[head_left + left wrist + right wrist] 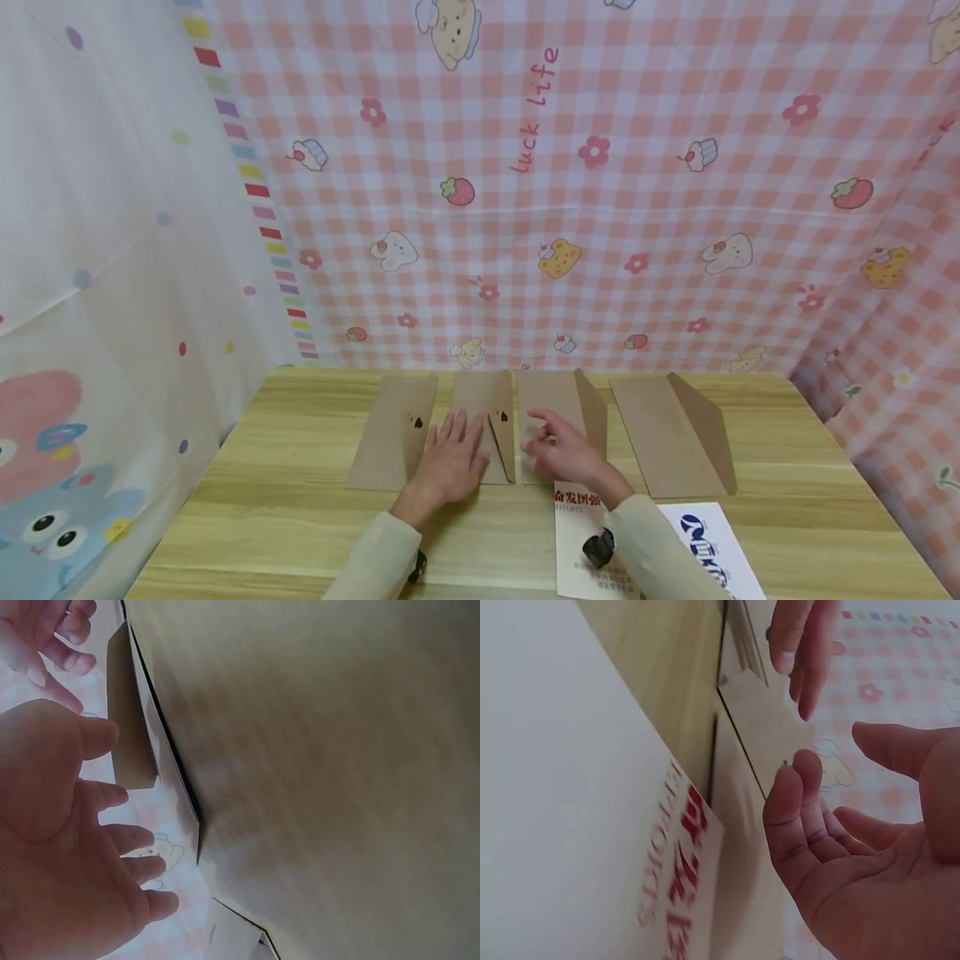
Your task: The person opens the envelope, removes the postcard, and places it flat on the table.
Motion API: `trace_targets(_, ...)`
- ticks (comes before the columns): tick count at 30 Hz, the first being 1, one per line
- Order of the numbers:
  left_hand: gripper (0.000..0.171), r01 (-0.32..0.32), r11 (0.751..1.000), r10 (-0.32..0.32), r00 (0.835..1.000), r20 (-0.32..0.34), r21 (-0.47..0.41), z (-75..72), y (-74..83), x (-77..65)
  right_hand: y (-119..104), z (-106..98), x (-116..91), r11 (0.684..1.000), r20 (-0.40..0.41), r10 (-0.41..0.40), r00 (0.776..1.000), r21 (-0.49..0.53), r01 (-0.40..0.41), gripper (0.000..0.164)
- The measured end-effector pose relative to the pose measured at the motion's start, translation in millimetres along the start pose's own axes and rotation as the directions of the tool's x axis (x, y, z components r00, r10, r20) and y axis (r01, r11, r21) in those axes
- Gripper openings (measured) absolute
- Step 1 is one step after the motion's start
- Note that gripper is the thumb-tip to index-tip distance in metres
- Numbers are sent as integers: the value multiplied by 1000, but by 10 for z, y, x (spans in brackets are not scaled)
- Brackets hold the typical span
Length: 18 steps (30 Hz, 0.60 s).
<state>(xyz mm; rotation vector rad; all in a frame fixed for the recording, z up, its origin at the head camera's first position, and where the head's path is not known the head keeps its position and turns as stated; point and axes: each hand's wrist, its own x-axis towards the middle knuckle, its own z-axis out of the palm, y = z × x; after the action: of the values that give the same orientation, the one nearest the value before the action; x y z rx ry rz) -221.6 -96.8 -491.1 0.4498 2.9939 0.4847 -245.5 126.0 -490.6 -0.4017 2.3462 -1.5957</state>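
Observation:
My left hand [450, 462] lies over the second kraft envelope [474, 392] from the left, fingers spread and straight. This envelope's flap [504, 442] is folded over and partly raised, with a small dark mark on it. My right hand [566, 457] hovers over the third envelope [543, 387], its fingers loosely bent and nothing between them. The third envelope's flap [592, 408] is unfolded to the right. In the right wrist view, the palm and bent fingers [787, 817] are bare. The left wrist view likewise shows a bare left palm [67, 847].
At the left lies another envelope [378, 437], flap folded over, with a similar dark mark. A fourth envelope [652, 433] with unfolded flap lies right. Nearer me are a card with red lettering [570, 525] and a white card with blue lettering [723, 533], both partly under my right sleeve.

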Motion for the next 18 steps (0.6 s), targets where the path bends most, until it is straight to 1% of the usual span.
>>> trace_targets(5, 59, 11, 1000, -11, 999, 50, -8, -4, -11, 18, -1, 114, 89, 1000, 1, 15, 1000, -8, -15, 59)
trace_targets(11, 60, 34, 999, -34, 992, 122, -3, -10, 2, 29, 20, 203, 152, 999, 6, 35, 999, -6, -35, 61)
trace_targets(18, 58, 42, 999, -45, 987, 152, 26, 5, 15, 33, 41, 236, 151, 998, 1, 61, 998, -21, -61, 61)
